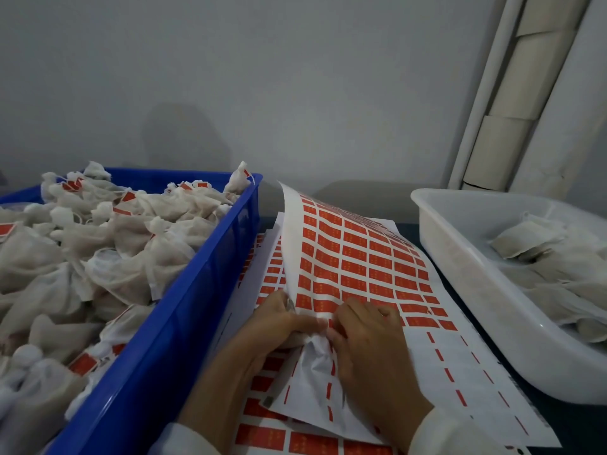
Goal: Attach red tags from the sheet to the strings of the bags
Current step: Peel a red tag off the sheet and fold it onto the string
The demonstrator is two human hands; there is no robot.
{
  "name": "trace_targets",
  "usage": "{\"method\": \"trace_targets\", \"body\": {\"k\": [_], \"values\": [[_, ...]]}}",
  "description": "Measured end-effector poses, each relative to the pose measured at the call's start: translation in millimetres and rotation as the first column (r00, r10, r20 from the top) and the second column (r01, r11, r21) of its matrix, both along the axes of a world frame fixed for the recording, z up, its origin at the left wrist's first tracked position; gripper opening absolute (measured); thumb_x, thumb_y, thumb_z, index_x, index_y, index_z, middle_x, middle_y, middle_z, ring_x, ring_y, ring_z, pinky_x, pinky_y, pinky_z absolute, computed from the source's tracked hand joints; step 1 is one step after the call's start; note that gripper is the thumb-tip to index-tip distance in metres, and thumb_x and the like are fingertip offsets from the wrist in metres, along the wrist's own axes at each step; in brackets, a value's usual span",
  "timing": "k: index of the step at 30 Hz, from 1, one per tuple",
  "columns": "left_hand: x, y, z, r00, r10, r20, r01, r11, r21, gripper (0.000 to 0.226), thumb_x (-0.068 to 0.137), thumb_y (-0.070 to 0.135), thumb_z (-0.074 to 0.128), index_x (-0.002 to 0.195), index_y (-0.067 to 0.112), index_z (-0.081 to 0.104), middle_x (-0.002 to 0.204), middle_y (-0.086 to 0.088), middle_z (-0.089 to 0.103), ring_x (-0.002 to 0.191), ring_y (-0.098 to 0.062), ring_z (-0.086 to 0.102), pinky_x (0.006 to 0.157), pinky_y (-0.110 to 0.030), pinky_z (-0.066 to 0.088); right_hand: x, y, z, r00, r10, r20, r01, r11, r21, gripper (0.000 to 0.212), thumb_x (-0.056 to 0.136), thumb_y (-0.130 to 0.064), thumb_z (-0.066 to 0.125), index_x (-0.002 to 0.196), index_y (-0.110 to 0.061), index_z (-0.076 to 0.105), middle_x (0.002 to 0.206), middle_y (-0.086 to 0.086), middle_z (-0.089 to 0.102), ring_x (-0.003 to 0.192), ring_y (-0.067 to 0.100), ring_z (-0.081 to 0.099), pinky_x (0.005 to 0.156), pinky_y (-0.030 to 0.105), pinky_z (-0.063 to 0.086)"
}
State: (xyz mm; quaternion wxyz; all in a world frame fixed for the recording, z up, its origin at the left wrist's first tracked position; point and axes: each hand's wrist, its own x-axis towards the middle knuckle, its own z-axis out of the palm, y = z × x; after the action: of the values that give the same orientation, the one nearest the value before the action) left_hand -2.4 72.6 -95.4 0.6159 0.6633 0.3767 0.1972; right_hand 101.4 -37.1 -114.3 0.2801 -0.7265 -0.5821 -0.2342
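Both hands met at six o'clock on the sheet of red tags (354, 257): the left hand (282, 320) pinched its crumpled near edge, and the right hand (364, 336) pinched beside it. Tagged bags (108, 244) filled the blue crate (184, 310) at nine o'clock; the white tray (466, 267) at three o'clock held untagged bags (538, 257).
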Motion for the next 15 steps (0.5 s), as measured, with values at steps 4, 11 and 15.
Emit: {"method": "trace_targets", "body": {"k": [4, 11, 15], "values": [[0.2, 0.3, 0.9, 1.0, 0.004, -0.017, -0.003, 1.0, 0.002, 0.03, 0.075, 0.018, 0.074, 0.097, 0.032, 0.057, 0.093, 0.01, 0.07, 0.082, -0.011, 0.068, 0.065, -0.024, 0.052, 0.8, 0.7, -0.8, 1.0, 0.002, -0.016, -0.001, 0.999, 0.051, 0.022, 0.074, -0.04, 0.06, 0.082, -0.021, 0.068, 0.078, -0.004, 0.071, 0.066, 0.017, 0.069, 0.072, 0.045, 0.057], [1.4, 2.8, 0.5, 0.997, 0.042, -0.069, -0.042, 0.999, 0.006, 0.029, 0.073, 0.022, 0.077, 0.09, 0.033, 0.056, 0.085, 0.014, 0.068, 0.076, -0.01, 0.068, 0.061, -0.023, 0.053, 8.2, -1.3, -5.7, 0.915, 0.043, -0.4, -0.112, 0.983, -0.148, 0.058, 0.081, -0.068, 0.008, 0.102, -0.034, 0.05, 0.109, -0.014, 0.059, 0.099, 0.006, 0.054, 0.104, 0.03, 0.037], [1.6, 3.3, 2.8, 0.989, 0.078, -0.122, -0.073, 0.996, 0.044, 0.028, 0.072, 0.026, 0.077, 0.083, 0.035, 0.053, 0.074, 0.021, 0.062, 0.065, -0.003, 0.064, 0.046, -0.014, 0.045, 13.9, 0.7, -9.1, 0.866, 0.052, -0.498, -0.129, 0.984, -0.122, 0.029, 0.08, -0.06, 0.023, 0.09, -0.038, 0.04, 0.099, -0.027, 0.048, 0.092, 0.002, 0.049, 0.098, 0.018, 0.037]]}}
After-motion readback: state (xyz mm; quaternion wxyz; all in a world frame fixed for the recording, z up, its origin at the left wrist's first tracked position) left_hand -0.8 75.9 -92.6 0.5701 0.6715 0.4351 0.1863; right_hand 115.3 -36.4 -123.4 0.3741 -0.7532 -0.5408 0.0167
